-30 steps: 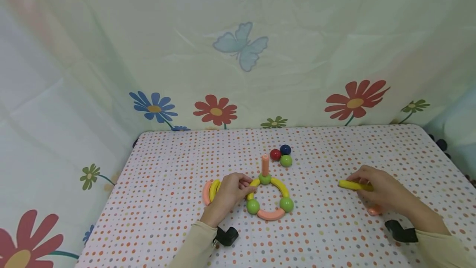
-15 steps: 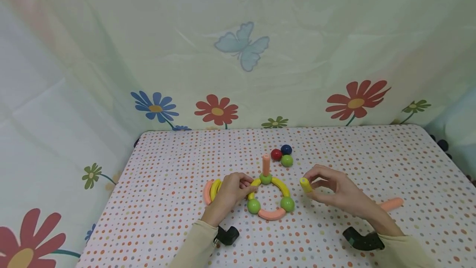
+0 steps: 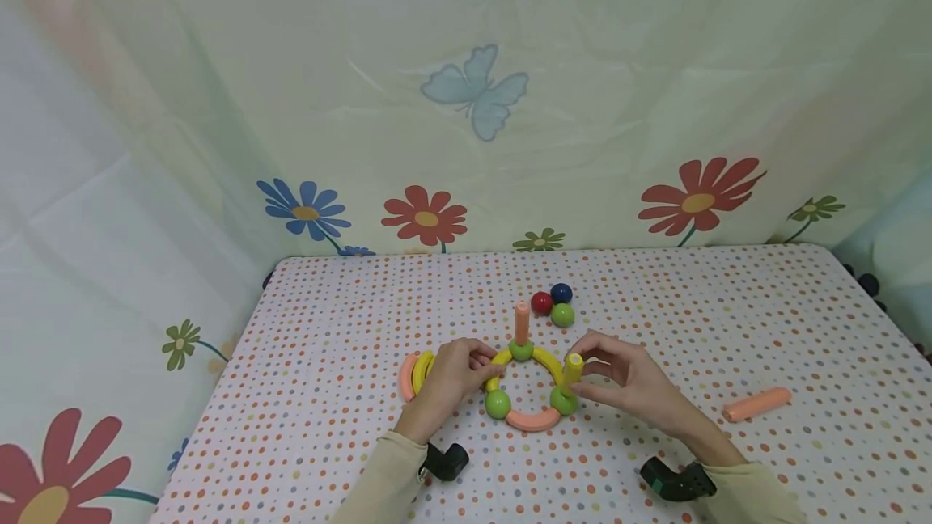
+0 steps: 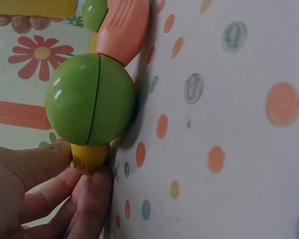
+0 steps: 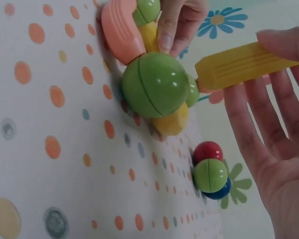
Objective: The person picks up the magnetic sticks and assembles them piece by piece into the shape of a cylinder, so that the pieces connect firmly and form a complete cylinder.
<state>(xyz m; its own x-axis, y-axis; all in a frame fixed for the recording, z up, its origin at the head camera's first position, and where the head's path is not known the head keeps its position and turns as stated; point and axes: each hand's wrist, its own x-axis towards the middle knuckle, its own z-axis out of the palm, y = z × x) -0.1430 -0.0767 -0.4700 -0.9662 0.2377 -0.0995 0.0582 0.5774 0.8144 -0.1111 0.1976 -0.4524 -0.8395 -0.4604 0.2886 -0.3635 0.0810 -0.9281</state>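
Note:
A ring of green balls and curved sticks lies on the table. Its front-right green ball (image 3: 564, 401) has a yellow stick (image 3: 573, 374) close over it, pinched near upright between thumb and fingers of my right hand (image 3: 629, 378). A narrow gap shows between stick and ball (image 5: 155, 84) in the right wrist view. My left hand (image 3: 453, 374) pinches the ring's left curved yellow stick (image 4: 88, 158), just behind the left green ball (image 3: 498, 403). From the back green ball (image 3: 520, 350) a peach stick (image 3: 522, 322) stands upright. A curved peach stick (image 3: 533, 420) forms the ring's front.
Behind the ring sit a red ball (image 3: 541, 302), a dark blue ball (image 3: 561, 293) and another green ball (image 3: 563, 314). A loose peach stick (image 3: 757, 404) lies at right. Curved peach (image 3: 406, 377) and yellow sticks (image 3: 420, 370) lie left, partly behind my left hand.
My right hand has carried the yellow stick leftward from the table's right side to the ring and tipped it upright, uncovering the loose peach stick. My left hand stays in place.

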